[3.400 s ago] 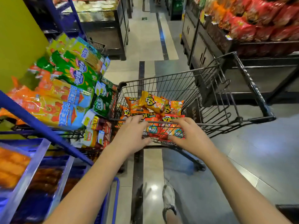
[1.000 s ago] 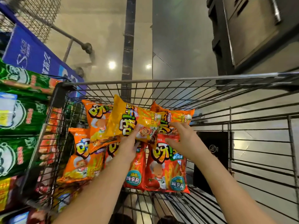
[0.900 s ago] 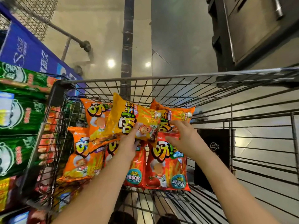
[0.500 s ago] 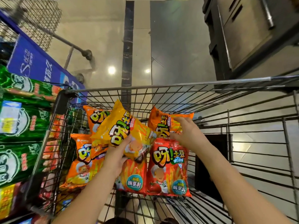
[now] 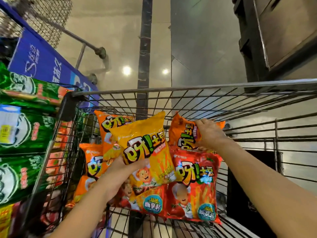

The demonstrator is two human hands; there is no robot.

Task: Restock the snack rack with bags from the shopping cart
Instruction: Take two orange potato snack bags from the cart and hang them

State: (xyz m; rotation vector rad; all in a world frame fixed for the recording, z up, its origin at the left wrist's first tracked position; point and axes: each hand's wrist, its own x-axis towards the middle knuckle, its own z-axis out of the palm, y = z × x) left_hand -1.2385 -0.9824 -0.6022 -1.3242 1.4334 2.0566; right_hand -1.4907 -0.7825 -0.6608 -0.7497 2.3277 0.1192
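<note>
I look down into the wire shopping cart (image 5: 171, 90). My left hand (image 5: 125, 172) grips a yellow snack bag (image 5: 145, 140) by its lower part and holds it raised above the others. My right hand (image 5: 209, 133) grasps an orange snack bag (image 5: 181, 133) at the far side of the cart. Two red bags (image 5: 197, 191) lie flat on the cart floor below, and more orange bags (image 5: 89, 167) lie at the left. The snack rack (image 5: 22, 134) with green bags stands against the cart's left side.
A blue sign panel (image 5: 39, 60) and a wire mesh basket (image 5: 44, 18) belong to the rack at upper left. A dark cabinet (image 5: 274, 36) stands beyond the cart at upper right. Shiny tiled floor (image 5: 109, 31) lies ahead of the cart.
My left hand has lifted the yellow bag up and turned it more upright. My right hand has moved further forward onto the orange bag at the cart's far side.
</note>
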